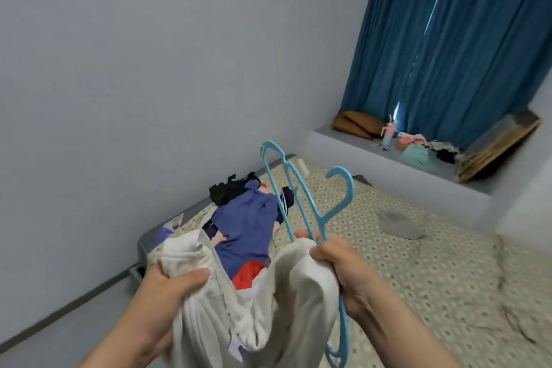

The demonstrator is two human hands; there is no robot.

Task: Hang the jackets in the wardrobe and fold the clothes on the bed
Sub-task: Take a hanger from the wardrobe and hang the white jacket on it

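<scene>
My left grip [176, 281] clutches the white garment [268, 293] at lower centre; my right grip [337, 266] pinches it together with blue hangers [337, 207], whose lower ends the frame cuts off. Garment type unclear. Above lies the clothes pile [245, 227] on the patterned bed [433, 263]; blue curtain [448, 39] upper right.

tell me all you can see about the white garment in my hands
The white garment is soft, thickish off-white fabric, crumpled and bunched, type unclear. It is held above the bed, sagging between both hands and running off the bottom edge. The left hand grips one bunched edge; the right hand grips the other together with light blue plastic hangers.
</scene>
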